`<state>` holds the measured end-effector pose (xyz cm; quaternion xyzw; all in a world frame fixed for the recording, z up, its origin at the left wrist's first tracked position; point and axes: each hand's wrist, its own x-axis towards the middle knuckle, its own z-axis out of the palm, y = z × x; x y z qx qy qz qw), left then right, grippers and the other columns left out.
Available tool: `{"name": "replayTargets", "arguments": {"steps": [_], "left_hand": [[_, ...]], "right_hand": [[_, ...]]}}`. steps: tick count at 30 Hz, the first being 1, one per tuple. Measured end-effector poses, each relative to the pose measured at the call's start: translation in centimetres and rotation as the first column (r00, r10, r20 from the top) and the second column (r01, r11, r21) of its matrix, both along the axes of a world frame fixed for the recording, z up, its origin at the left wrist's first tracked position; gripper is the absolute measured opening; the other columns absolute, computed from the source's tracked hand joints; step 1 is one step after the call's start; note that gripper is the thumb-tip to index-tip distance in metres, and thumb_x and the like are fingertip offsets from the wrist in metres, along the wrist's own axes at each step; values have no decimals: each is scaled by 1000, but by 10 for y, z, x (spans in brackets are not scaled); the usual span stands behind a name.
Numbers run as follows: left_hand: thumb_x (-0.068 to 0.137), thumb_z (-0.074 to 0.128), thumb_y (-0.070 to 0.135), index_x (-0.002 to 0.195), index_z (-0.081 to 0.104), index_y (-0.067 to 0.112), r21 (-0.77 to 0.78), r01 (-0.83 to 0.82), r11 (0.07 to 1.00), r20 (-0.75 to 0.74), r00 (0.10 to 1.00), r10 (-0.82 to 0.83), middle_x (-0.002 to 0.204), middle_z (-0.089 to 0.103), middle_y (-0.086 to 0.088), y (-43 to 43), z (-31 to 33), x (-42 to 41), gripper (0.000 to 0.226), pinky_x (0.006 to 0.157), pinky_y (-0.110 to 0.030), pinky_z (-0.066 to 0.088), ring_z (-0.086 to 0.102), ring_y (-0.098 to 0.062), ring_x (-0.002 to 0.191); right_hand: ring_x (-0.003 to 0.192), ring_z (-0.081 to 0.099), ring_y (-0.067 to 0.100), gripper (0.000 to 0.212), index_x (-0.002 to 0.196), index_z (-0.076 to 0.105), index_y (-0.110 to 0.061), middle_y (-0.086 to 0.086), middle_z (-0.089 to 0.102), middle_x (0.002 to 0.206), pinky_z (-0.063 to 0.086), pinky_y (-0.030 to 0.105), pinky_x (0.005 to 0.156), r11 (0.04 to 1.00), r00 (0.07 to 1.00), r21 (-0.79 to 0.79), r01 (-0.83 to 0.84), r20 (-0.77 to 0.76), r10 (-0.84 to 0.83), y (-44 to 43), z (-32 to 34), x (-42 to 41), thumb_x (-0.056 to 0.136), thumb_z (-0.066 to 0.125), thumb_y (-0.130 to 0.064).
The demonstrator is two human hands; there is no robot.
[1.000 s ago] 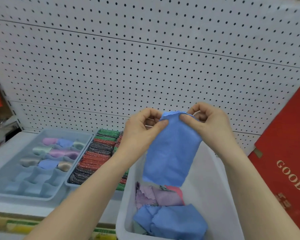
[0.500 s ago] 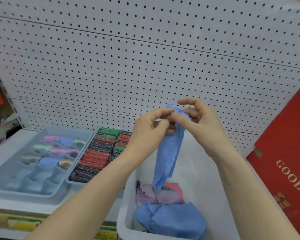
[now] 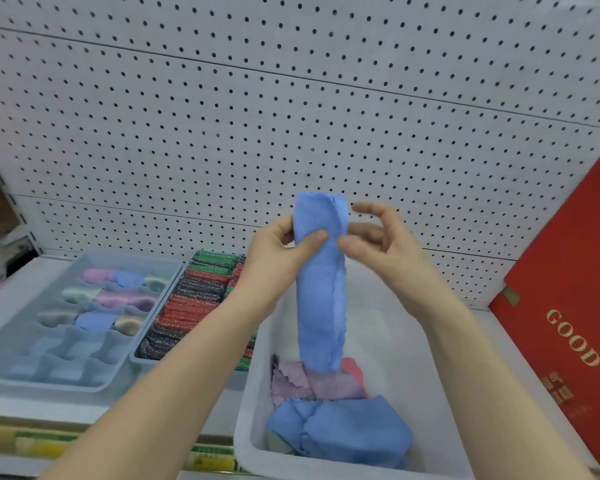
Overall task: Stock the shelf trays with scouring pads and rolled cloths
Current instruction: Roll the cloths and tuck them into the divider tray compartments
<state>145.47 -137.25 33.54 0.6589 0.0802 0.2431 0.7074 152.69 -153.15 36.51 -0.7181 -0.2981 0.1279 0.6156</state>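
Note:
A blue cloth (image 3: pixel 321 292), folded into a long narrow strip, hangs upright above the white bin (image 3: pixel 426 368). My left hand (image 3: pixel 279 252) pinches it near the top between thumb and fingers. My right hand (image 3: pixel 381 242) is beside the strip's right edge with its thumb touching the cloth and its fingers spread apart. On the shelf to the left, a grey-blue divided tray (image 3: pixel 18 344) holds several rolled cloths (image 3: pixel 113 299) in its far compartments. Next to it a tray of scouring pads (image 3: pixel 191 303) is packed with red, green and dark pads.
Loose blue, purple and pink cloths (image 3: pixel 340 431) lie in the bottom of the white bin. A red box (image 3: pixel 568 299) with gold lettering leans at the right. White pegboard (image 3: pixel 291 116) backs the shelf. Yellow-green price labels (image 3: pixel 45 445) line the shelf's front edge.
The blue cloth went from a wide flat sheet to a narrow folded strip, held higher. My right hand has loosened and its fingers have spread.

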Motion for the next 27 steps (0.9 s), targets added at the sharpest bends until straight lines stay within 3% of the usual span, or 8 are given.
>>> {"name": "replayTargets", "arguments": {"steps": [3, 8, 13, 16, 18, 20, 23, 27], "left_hand": [[93, 64, 13, 104, 67, 13, -99, -19, 995, 25, 999, 21, 96, 75, -2, 4, 4, 2, 12, 74, -34, 56, 71, -20, 91], [95, 61, 14, 106, 63, 11, -209, -81, 975, 66, 993, 97, 95, 72, -3, 12, 11, 5, 11, 64, -29, 53, 70, -20, 86], [97, 58, 13, 99, 63, 17, -292, -113, 950, 67, 988, 138, 88, 72, 1, 14, 16, 7, 7, 66, -31, 55, 71, -18, 83], [97, 59, 14, 99, 64, 16, -286, -108, 952, 62, 989, 131, 89, 73, 0, 17, 14, 6, 6, 68, -33, 55, 71, -18, 81], [97, 59, 15, 97, 66, 15, -247, -87, 965, 63, 992, 106, 87, 74, -1, 17, 13, 3, 6, 68, -33, 56, 71, -19, 80], [96, 60, 16, 93, 66, 14, -200, -59, 978, 60, 996, 73, 85, 74, -1, 15, 14, 1, 8, 67, -32, 57, 71, -19, 78], [95, 61, 15, 93, 67, 10, -139, -8, 990, 78, 997, 19, 87, 74, -4, 11, 17, -1, 8, 68, -33, 58, 72, -21, 80], [93, 63, 13, 95, 67, 7, -95, -27, 995, 105, 994, 37, 89, 73, -6, 8, 22, 0, 8, 72, -34, 59, 71, -21, 81]], "right_hand": [[97, 69, 19, 61, 120, 52, -23, 0, 67, 113, 57, 32, 83, 993, 1000, -114, 13, -10, -14, 5, -34, -4, 71, 87, -17], [78, 61, 4, 44, 97, 58, -24, -6, 65, 96, 50, 21, 66, 969, 966, -106, 223, 158, -205, 10, -58, -12, 65, 88, -23], [55, 44, 7, 13, 70, 69, -12, 7, 62, 61, 35, 23, 55, 964, 987, -246, 105, 146, -70, 11, -70, -13, 82, 71, -10], [65, 53, 10, 11, 79, 75, -13, -2, 69, 71, 42, 29, 67, 938, 997, -342, -56, 40, 74, 7, -67, -6, 87, 67, -13], [80, 65, 3, 7, 90, 76, -24, -12, 75, 85, 49, 25, 76, 950, 994, -309, 52, 108, -19, 5, -59, -3, 85, 73, -21], [100, 64, -1, 25, 106, 69, -29, -14, 72, 101, 48, 20, 81, 976, 980, -161, 147, 159, -122, 5, -46, -1, 82, 77, -28], [120, 55, -1, 57, 128, 56, -29, -16, 63, 124, 46, 19, 95, 995, 989, -96, 15, 145, -1, 10, -29, -1, 76, 82, -30], [94, 70, 16, 24, 103, 70, -7, 6, 75, 100, 54, 34, 90, 997, 992, -46, -68, 99, 72, 19, -30, -1, 80, 78, -9]]}}
